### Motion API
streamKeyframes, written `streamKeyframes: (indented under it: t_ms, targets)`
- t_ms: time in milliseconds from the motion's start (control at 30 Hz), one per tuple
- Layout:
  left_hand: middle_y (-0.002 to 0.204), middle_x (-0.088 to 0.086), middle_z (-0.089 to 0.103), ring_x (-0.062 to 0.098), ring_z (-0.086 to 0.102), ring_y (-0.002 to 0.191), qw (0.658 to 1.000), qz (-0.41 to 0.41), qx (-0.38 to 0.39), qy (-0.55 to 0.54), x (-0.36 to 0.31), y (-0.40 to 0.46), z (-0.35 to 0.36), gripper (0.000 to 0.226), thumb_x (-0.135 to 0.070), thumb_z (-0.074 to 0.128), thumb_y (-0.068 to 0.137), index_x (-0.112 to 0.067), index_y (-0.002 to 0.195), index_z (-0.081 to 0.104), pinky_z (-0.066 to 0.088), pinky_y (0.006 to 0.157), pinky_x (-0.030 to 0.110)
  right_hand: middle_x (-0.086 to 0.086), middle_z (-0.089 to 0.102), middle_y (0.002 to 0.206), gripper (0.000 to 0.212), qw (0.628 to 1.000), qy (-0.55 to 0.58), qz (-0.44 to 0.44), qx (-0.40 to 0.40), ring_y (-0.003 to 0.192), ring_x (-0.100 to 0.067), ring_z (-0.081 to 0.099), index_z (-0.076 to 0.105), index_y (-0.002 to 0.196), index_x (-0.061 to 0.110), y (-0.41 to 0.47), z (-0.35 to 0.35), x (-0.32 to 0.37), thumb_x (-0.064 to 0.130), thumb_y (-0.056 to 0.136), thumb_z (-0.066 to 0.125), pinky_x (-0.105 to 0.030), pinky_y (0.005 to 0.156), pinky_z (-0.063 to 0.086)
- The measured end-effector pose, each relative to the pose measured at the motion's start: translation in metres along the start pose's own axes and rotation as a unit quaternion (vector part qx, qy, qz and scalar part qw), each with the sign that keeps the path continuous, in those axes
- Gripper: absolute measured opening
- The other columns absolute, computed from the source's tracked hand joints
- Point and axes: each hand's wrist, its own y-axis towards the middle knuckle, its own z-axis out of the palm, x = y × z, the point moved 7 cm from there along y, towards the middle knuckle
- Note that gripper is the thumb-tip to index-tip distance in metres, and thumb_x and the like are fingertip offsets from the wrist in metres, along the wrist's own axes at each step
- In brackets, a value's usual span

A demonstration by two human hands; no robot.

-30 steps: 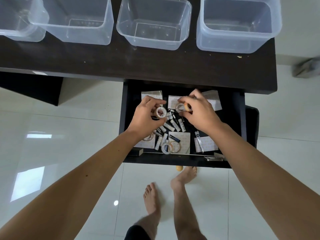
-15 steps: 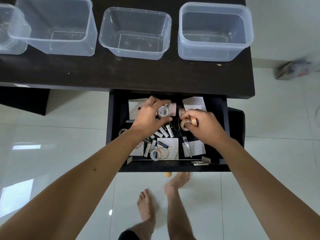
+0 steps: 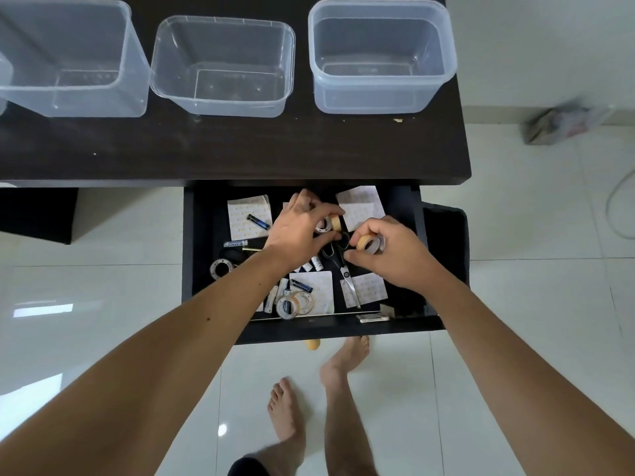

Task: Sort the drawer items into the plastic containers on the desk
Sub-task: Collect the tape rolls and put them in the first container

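The open black drawer (image 3: pixel 409 324) holds tape rolls, batteries, scissors (image 3: pixel 347 274) and paper packets. My left hand (image 3: pixel 299 231) is at the drawer's back, fingers closed on small tape rolls (image 3: pixel 331 224), one clear and one tan. My right hand (image 3: pixel 395 252) sits to the right of it, pinching a tan and a clear tape roll (image 3: pixel 370 243) together. Two more tape rolls (image 3: pixel 294 304) lie at the drawer's front. Three clear plastic containers stand on the dark desk: left (image 3: pixel 68 56), middle (image 3: pixel 223 63), right (image 3: pixel 381 53).
Batteries (image 3: pixel 302 286) and paper packets (image 3: pixel 364 288) lie loose in the drawer; another tape roll (image 3: pixel 220 269) sits at its left. A metal hinge piece (image 3: pixel 372 318) rests on the drawer's front edge. My bare feet (image 3: pixel 309 389) stand on white tiles below. A bag (image 3: pixel 567 121) lies on the floor at right.
My left hand has moved right toward the back middle of the drawer and now grips a tan roll beside the clear one. My right hand has stayed shut on its tape rolls.
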Motion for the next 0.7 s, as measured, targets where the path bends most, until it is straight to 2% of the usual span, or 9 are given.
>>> streamKeyframes:
  t_ms: [67, 133, 233, 333, 433, 533, 600, 700]
  targets:
    - [0.122, 0.005, 0.049, 0.022, 0.053, 0.117, 1.0, -0.001, 0.001, -0.025, 0.0, -0.002, 0.001, 0.044, -0.035, 0.078, 0.092, -0.03, 0.135, 0.066, 0.051, 0.1, 0.041, 0.004, 0.06, 0.109, 0.017, 1.0, -0.008, -0.005, -0.012, 0.1, -0.008, 0.062, 0.072, 0.094, 0.029, 0.001, 0.0, -0.001, 0.03, 0.086, 0.086, -0.02, 0.085, 0.046]
    - [0.121, 0.002, 0.044, 0.02, 0.055, 0.112, 0.998, 0.003, -0.008, -0.058, 0.0, -0.007, -0.003, 0.043, -0.03, 0.075, 0.096, -0.027, 0.137, 0.063, 0.053, 0.1, 0.037, 0.005, 0.061, 0.108, 0.014, 0.999, -0.021, -0.014, -0.026, 0.099, -0.008, 0.062, 0.073, 0.096, 0.028, 0.001, 0.0, 0.0, 0.026, 0.087, 0.085, -0.018, 0.084, 0.044]
    - [0.122, -0.002, 0.04, 0.012, 0.055, 0.108, 0.995, -0.004, -0.029, -0.096, 0.001, -0.016, -0.015, 0.043, -0.023, 0.071, 0.099, -0.024, 0.141, 0.06, 0.048, 0.098, 0.021, 0.007, 0.064, 0.104, 0.017, 0.999, -0.017, -0.018, -0.025, 0.094, -0.006, 0.063, 0.075, 0.1, 0.026, 0.0, 0.004, 0.004, 0.023, 0.087, 0.084, -0.016, 0.08, 0.044]
    - [0.126, -0.005, 0.048, 0.0, 0.052, 0.106, 0.992, -0.011, -0.042, -0.116, 0.003, -0.029, -0.032, 0.043, -0.021, 0.071, 0.099, -0.021, 0.141, 0.061, 0.038, 0.092, 0.003, 0.005, 0.064, 0.102, 0.022, 0.999, -0.029, -0.036, 0.013, 0.092, -0.009, 0.063, 0.076, 0.104, 0.029, -0.001, 0.016, 0.015, 0.021, 0.086, 0.085, -0.024, 0.081, 0.05]
    - [0.12, -0.012, 0.058, -0.011, 0.056, 0.095, 0.986, -0.05, -0.029, -0.158, 0.009, -0.047, -0.049, 0.039, -0.02, 0.073, 0.098, -0.018, 0.135, 0.059, 0.037, 0.082, -0.003, 0.004, 0.061, 0.106, 0.024, 0.993, -0.062, -0.059, 0.087, 0.09, -0.013, 0.062, 0.08, 0.101, 0.035, -0.001, 0.04, 0.031, 0.017, 0.085, 0.086, -0.028, 0.08, 0.051]
    - [0.11, -0.016, 0.061, -0.001, 0.061, 0.097, 0.979, -0.087, -0.021, -0.183, 0.021, -0.068, -0.062, 0.039, -0.027, 0.078, 0.094, -0.022, 0.127, 0.058, 0.045, 0.077, 0.005, 0.004, 0.059, 0.106, 0.029, 0.976, -0.115, -0.098, 0.156, 0.089, -0.019, 0.06, 0.081, 0.101, 0.035, -0.002, 0.069, 0.046, 0.014, 0.083, 0.087, -0.034, 0.079, 0.053]
    - [0.108, -0.014, 0.065, 0.003, 0.066, 0.098, 0.977, -0.104, -0.015, -0.186, 0.032, -0.083, -0.069, 0.038, -0.03, 0.082, 0.09, -0.027, 0.12, 0.058, 0.052, 0.078, 0.01, 0.007, 0.058, 0.107, 0.029, 0.962, -0.161, -0.113, 0.191, 0.095, -0.018, 0.059, 0.08, 0.103, 0.036, -0.004, 0.085, 0.054, 0.017, 0.082, 0.088, -0.031, 0.079, 0.049]
    - [0.106, -0.002, 0.072, 0.018, 0.073, 0.091, 0.967, -0.131, 0.009, -0.219, 0.046, -0.102, -0.07, 0.037, -0.023, 0.085, 0.088, -0.03, 0.11, 0.057, 0.063, 0.079, 0.037, 0.007, 0.055, 0.113, 0.039, 0.942, -0.218, -0.13, 0.22, 0.106, -0.014, 0.052, 0.077, 0.114, 0.043, -0.004, 0.104, 0.057, 0.018, 0.085, 0.084, -0.028, 0.085, 0.041]
